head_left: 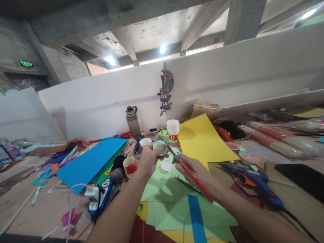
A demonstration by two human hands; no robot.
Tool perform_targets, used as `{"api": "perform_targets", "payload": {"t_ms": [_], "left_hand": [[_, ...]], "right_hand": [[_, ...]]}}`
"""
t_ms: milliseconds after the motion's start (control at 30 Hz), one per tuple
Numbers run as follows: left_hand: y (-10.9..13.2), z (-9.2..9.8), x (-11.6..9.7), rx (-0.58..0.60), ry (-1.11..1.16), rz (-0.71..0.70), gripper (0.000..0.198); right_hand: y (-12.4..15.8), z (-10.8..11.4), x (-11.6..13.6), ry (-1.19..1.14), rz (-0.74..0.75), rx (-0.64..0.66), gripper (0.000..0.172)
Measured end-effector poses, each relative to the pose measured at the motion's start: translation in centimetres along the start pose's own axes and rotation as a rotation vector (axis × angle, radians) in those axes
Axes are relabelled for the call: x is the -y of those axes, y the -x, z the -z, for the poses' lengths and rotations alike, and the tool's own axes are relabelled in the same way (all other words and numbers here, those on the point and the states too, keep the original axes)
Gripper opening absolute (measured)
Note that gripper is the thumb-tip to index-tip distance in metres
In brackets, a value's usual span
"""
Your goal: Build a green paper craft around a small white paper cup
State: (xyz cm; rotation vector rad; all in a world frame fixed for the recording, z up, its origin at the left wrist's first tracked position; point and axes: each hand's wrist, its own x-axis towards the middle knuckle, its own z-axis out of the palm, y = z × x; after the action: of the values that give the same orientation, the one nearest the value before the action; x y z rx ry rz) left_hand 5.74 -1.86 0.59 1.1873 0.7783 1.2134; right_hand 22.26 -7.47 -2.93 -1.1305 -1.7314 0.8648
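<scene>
A light green paper disc point(160, 148) is pinched in my left hand point(150, 157), thumb on its face. My right hand point(193, 168) is closed round red-handled scissors point(193, 177). Their metal blades point up and left, at the right edge of the disc; whether they touch it I cannot tell. Below the disc, a small white round piece point(166, 166) lies on light green paper sheets point(172, 214). A blue strip point(196, 219) crosses these sheets near the front.
Paper cups stand left point(130, 166) and behind point(173, 130). A bottle point(133, 123) stands at the back. Blue card point(93, 162) and a power strip point(102, 197) lie left; yellow card point(207, 143), a glue gun point(263, 189) and a black phone-like object point(302, 179) lie right.
</scene>
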Motion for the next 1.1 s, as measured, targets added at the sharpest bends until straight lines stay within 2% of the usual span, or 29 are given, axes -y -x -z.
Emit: {"api": "perform_targets", "payload": {"t_ms": [367,600,800,1100], "left_hand": [[-0.08,0.07,-0.03,0.014,0.067,-0.021,0.027],[-0.42,0.24,0.17,-0.024,0.059,-0.039,0.028],[-0.34,0.00,0.08,-0.016,0.050,-0.024,0.026],[-0.56,-0.14,0.31,-0.002,0.036,-0.034,0.024]], "right_hand": [[-0.03,-0.02,-0.10,-0.071,-0.023,0.029,0.030],[-0.08,0.34,0.01,0.028,0.024,0.033,0.027],[-0.20,0.47,0.34,0.076,0.048,0.056,0.029],[-0.26,0.45,0.00,0.096,0.072,0.024,0.027]]}}
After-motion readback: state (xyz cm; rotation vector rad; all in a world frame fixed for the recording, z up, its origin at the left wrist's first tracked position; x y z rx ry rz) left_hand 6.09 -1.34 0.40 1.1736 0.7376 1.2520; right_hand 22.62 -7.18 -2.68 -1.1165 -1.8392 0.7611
